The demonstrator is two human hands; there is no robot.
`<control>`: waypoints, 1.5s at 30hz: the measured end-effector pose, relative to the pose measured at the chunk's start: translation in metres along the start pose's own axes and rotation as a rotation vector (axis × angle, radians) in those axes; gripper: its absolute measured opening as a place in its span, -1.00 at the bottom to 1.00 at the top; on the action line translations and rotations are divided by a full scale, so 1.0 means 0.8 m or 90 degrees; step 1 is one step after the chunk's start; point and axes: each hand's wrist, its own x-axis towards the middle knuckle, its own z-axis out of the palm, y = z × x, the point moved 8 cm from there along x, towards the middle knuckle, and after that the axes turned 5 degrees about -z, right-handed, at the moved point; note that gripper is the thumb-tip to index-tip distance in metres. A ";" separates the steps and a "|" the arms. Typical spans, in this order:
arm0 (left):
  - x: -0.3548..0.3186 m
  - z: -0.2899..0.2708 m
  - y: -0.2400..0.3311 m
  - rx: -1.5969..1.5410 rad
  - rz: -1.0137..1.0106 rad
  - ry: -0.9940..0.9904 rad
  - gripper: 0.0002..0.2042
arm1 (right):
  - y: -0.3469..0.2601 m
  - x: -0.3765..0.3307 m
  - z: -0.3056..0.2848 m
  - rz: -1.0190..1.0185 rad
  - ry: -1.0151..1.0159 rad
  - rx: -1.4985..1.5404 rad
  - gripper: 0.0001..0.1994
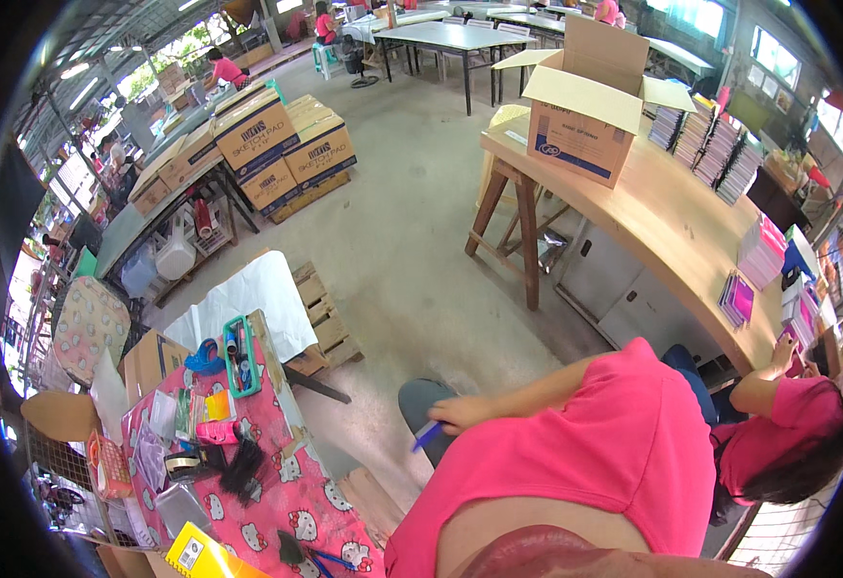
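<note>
My right hand (462, 414) reaches across from the pink sleeve (604, 424) and rests by my dark-trousered knee (415, 397). Its fingers are closed around a slim blue tool (428, 436), which sticks out toward the lower left; its exact kind is too small to make out. My left hand is out of sight. To the left of the right hand stands a table with a pink cartoon-print cover (291, 472). On it lie a yellow spiral notebook (205, 554), a black brush-like bundle (243, 470), a tape roll (182, 464) and a teal basket (240, 356) of small tools.
On the right, a long wooden table (672, 207) bears an open carton (580, 135), stacked books (705, 144) and purple notebooks (737, 297). A co-worker in pink (787, 433) sits close on my right. Cartons (267, 144) are piled at the far left; a wooden pallet (323, 318) lies nearer.
</note>
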 end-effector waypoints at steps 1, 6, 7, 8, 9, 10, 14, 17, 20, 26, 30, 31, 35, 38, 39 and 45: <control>0.000 0.005 0.002 -0.003 0.001 -0.005 -0.72 | 0.020 -0.028 0.023 0.005 -0.038 -0.027 -0.71; -0.003 0.013 0.008 0.002 -0.005 -0.015 -0.72 | 0.021 -0.044 0.051 -0.087 0.025 -0.048 -0.68; -0.003 0.013 0.007 0.005 -0.006 -0.014 -0.72 | 0.021 -0.038 0.050 -0.102 0.036 -0.049 -0.68; -0.003 0.014 0.010 0.004 -0.004 -0.014 -0.72 | 0.018 -0.033 0.051 -0.114 0.048 -0.050 -0.67; -0.002 0.015 0.010 0.000 -0.004 -0.015 -0.71 | 0.017 -0.033 0.051 -0.121 0.055 -0.049 -0.67; -0.002 0.017 0.011 -0.002 -0.005 -0.017 -0.71 | 0.017 -0.033 0.051 -0.124 0.060 -0.049 -0.66; -0.005 0.017 0.013 -0.001 -0.006 -0.017 -0.71 | 0.018 -0.032 0.051 -0.140 0.074 -0.049 -0.64; -0.008 0.012 0.013 0.005 -0.012 -0.012 -0.71 | 0.019 -0.029 0.050 -0.157 0.077 -0.054 -0.62; -0.012 0.007 0.013 0.008 -0.018 -0.015 -0.71 | 0.019 -0.032 0.050 -0.169 0.086 -0.056 -0.60; -0.026 -0.014 0.014 -0.014 -0.031 -0.023 -0.71 | 0.012 -0.036 0.045 -0.190 0.115 -0.062 -0.56; -0.044 -0.043 0.009 -0.055 -0.052 -0.027 -0.70 | 0.008 -0.039 0.043 -0.138 0.054 -0.064 -0.57; -0.050 -0.052 0.007 -0.068 -0.065 -0.030 -0.70 | 0.005 -0.045 0.041 -0.143 0.075 -0.060 -0.60; -0.076 -0.085 -0.004 -0.111 -0.094 -0.036 -0.70 | -0.008 -0.059 0.032 -0.160 0.173 -0.073 -0.73; -0.101 -0.132 -0.001 -0.108 -0.093 0.012 -0.70 | -0.033 -0.042 0.025 -0.174 0.293 0.032 -0.76; -0.108 -0.149 -0.002 -0.091 -0.093 0.036 -0.70 | -0.047 -0.029 0.022 -0.160 0.281 0.082 -0.74; -0.145 -0.284 -0.009 -0.064 -0.118 0.262 -0.73 | -0.163 0.064 -0.006 -0.193 0.229 0.330 -0.55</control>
